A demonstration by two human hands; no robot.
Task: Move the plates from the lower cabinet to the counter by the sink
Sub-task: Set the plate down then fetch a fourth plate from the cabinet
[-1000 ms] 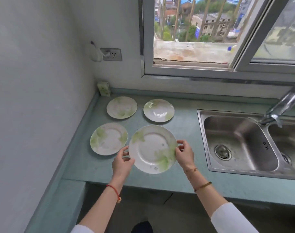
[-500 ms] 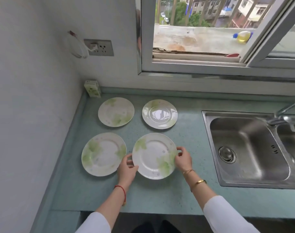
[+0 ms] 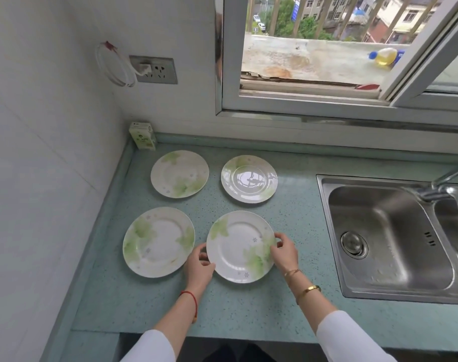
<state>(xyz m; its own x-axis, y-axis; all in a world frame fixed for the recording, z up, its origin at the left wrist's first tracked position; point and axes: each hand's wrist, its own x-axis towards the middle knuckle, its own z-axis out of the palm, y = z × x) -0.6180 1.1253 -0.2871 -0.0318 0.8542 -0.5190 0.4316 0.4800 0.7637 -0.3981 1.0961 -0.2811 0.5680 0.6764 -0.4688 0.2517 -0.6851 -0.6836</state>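
Speckled teal counter (image 3: 301, 220), steel sink (image 3: 379, 231), round glossy leaf-print plate (image 3: 238, 244), left hand (image 3: 199, 267) and right hand (image 3: 285, 253) pinching its rim.

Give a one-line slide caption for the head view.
The left hand and right hand grip the front-right plate by its rim on the counter, beside three other plates, left of the sink.

White sleeves cover both forearms, the left sleeve (image 3: 149, 346) at 7 o'clock and the right sleeve (image 3: 350, 335) at 5 o'clock. A red cord bracelet (image 3: 192, 299) circles the wrist behind the left hand (image 3: 199, 270). Behind the right hand (image 3: 285, 253) are a thin gold chain (image 3: 292, 272) and a broader gold bangle (image 3: 309, 290).
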